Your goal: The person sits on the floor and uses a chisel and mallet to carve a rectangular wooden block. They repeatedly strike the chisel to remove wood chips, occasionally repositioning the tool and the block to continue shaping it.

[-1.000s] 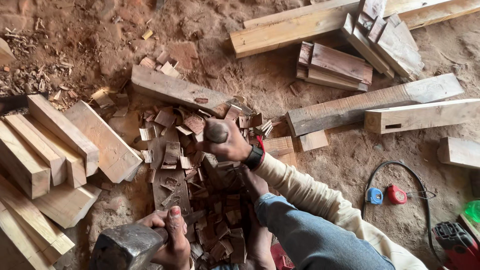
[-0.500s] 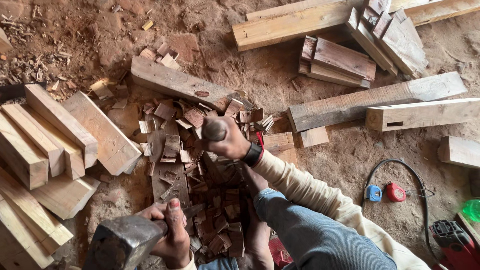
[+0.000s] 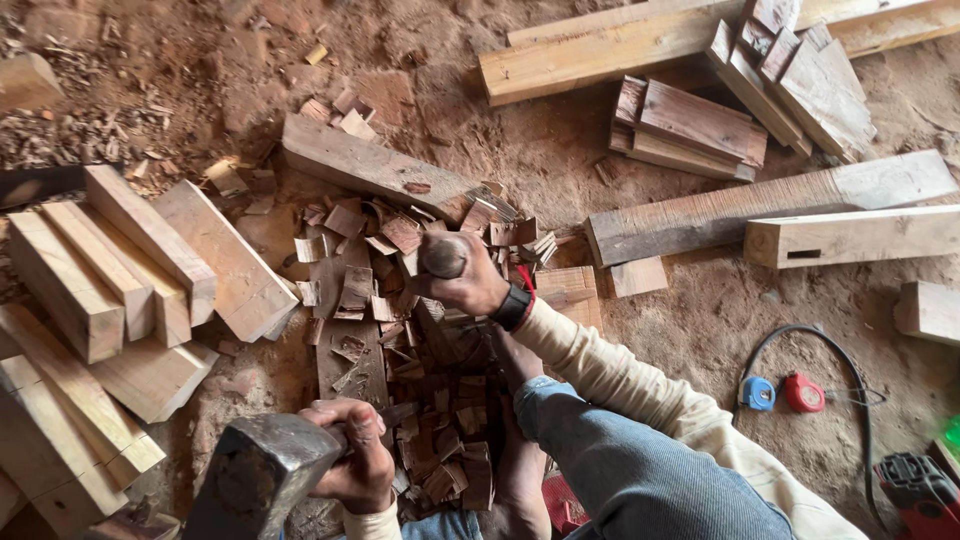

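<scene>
My right hand is closed around a chisel with a round wooden handle top. It holds the chisel upright over a dark plank that is littered with reddish wood chips. My left hand grips the handle of a heavy hammer, whose dark metal head sits low at the bottom left, apart from the chisel. A black wristwatch and a cream sleeve are on my right arm. My bare foot rests among the chips.
Pale cut wood blocks are stacked at the left. Long beams and short boards lie at the back right on the dirt floor. A black cable with a blue and a red fitting and a red power tool lie at the right.
Both hands stay almost where they were; the hammer head shifts only slightly. The view has drifted a little.
</scene>
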